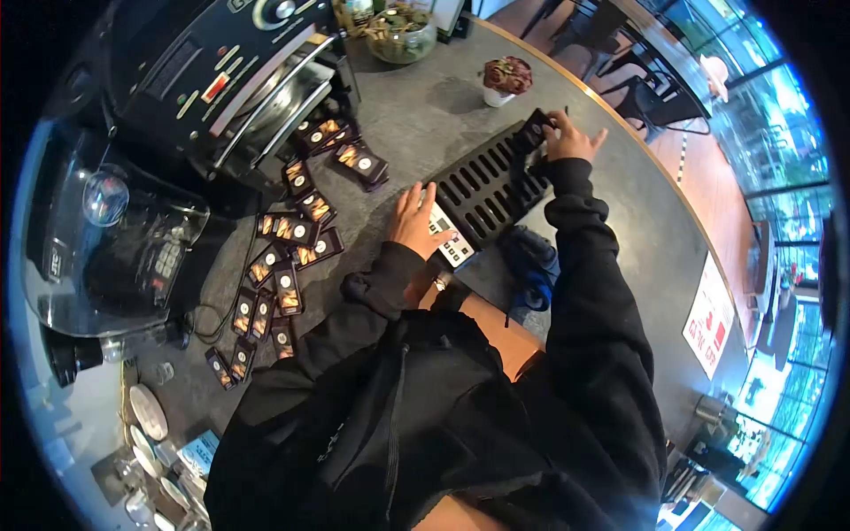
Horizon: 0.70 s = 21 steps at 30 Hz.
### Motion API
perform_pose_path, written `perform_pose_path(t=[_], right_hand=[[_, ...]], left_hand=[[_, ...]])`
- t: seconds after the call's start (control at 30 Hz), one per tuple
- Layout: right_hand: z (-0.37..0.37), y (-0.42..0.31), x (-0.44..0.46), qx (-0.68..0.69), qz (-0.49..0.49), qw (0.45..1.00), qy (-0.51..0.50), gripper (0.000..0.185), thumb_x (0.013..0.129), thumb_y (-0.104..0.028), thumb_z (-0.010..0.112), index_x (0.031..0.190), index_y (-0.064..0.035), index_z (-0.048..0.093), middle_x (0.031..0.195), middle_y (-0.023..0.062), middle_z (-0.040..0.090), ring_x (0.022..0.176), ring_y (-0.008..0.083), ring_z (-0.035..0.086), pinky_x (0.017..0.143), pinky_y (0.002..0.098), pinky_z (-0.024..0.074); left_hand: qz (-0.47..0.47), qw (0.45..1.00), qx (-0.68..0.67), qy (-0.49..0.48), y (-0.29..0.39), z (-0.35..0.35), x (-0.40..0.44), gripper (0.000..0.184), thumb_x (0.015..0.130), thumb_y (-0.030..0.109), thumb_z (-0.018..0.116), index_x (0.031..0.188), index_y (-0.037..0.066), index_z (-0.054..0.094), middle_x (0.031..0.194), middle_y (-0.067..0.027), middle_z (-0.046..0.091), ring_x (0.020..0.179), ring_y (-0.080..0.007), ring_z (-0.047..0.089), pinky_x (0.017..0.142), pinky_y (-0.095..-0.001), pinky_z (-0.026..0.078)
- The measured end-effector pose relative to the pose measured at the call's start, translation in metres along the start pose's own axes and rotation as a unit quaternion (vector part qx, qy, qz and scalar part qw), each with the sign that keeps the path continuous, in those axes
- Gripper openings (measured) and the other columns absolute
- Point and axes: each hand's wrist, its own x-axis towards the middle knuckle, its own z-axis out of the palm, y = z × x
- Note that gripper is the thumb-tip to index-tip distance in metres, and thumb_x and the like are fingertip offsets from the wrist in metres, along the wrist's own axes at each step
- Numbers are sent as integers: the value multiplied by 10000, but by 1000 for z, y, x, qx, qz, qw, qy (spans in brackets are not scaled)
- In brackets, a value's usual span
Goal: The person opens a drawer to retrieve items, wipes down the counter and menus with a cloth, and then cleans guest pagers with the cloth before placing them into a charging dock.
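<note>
A black slotted tray [482,188] lies at a slant on the dark grey counter, with a white panel of small dark squares [452,241] at its near left end. My left hand [414,219] rests with fingers extended on that end, beside the panel. At the far right end, my right hand [571,142] pinches a small black packet [533,131] over the slots. Many black packets with orange pictures and white round marks [295,230] are spread in a loose curve left of my left hand. A short stack of them [360,163] sits nearer the tray.
A large black machine [212,80] and a clear-lidded device [124,248] stand on the left. A potted plant [506,78] and a glass bowl [401,40] are at the back. Dark cloth with a blue part [531,274] lies near the tray. A printed sheet [710,319] is at the right.
</note>
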Motion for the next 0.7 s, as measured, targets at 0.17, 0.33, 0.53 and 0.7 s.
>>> perform_pose_path(t=[0.17, 0.33, 0.53, 0.7], right_hand=[[3, 1, -1, -92, 9, 996, 0, 236, 815, -327, 600, 1046, -283, 588, 1009, -12, 650, 1008, 202, 597, 984, 693, 58], [5, -11, -5, -157, 18, 987, -18, 251, 785, -327, 646, 1026, -277, 599, 1121, -16, 599, 1207, 175, 451, 998, 692, 29], [-11, -62, -47, 44, -59, 989, 132, 383, 666, -281, 752, 1021, -236, 613, 1167, 9, 515, 1200, 233, 430, 1020, 630, 85], [-19, -116, -104, 138, -136, 980, 44, 355, 693, -213, 734, 1018, -143, 611, 1144, 75, 516, 1138, 284, 460, 1015, 496, 228]], left_hand=[[-1, 998, -63, 14, -3, -4, -12, 737, 795, 321, 670, 1382, 49, 317, 1435, -193, 264, 1321, -366, 237, 1061, -433, 263], [13, 986, -116, 116, -13, -8, -23, 508, 806, 241, 636, 1242, 21, 497, 1330, -194, 423, 1230, -345, 394, 1023, -388, 328], [-4, 948, -1, 318, -82, -73, 57, 249, 843, 145, 548, 1042, 1, 580, 1141, -175, 554, 1051, -329, 533, 928, -372, 410], [-134, 971, 87, 178, -167, -84, 120, 494, 866, 341, 517, 1295, 106, 449, 1390, -185, 354, 1298, -425, 249, 1077, -510, 187]])
